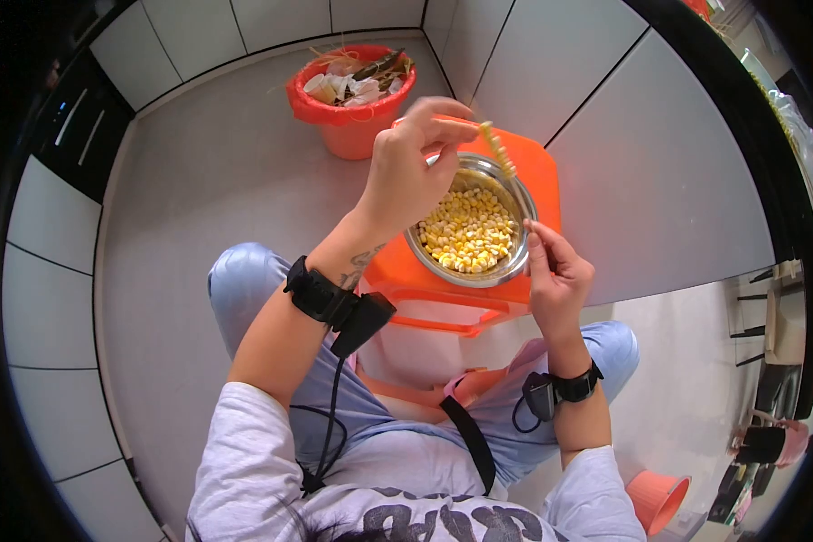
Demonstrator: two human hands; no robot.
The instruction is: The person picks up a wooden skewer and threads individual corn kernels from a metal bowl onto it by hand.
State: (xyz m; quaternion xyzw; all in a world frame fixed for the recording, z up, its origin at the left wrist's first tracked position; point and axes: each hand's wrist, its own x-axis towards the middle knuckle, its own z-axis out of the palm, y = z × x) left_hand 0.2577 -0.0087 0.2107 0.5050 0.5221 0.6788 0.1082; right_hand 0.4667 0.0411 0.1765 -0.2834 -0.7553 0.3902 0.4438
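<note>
My left hand (414, 163) is raised above the far left rim of a steel bowl (465, 279). Its fingertips pinch the upper end of a narrow strip of corn kernels (499, 152), which hangs slanting over the bowl. Loose yellow corn kernels (468, 230) cover the bottom of the bowl. At the bowl's right rim, my right hand (560, 275) is closed, thumb against fingers. Something thin seems to poke up from its fingertips, too slight to name. Beneath the bowl is an orange plastic stool (544, 181).
A red-lined bin (345, 135) full of scraps and husks stands beyond the stool. White cabinets (641, 163) rise close on the right. A pink bucket (658, 499) sits at lower right. Cables (336, 397) hang from my left wrist strap.
</note>
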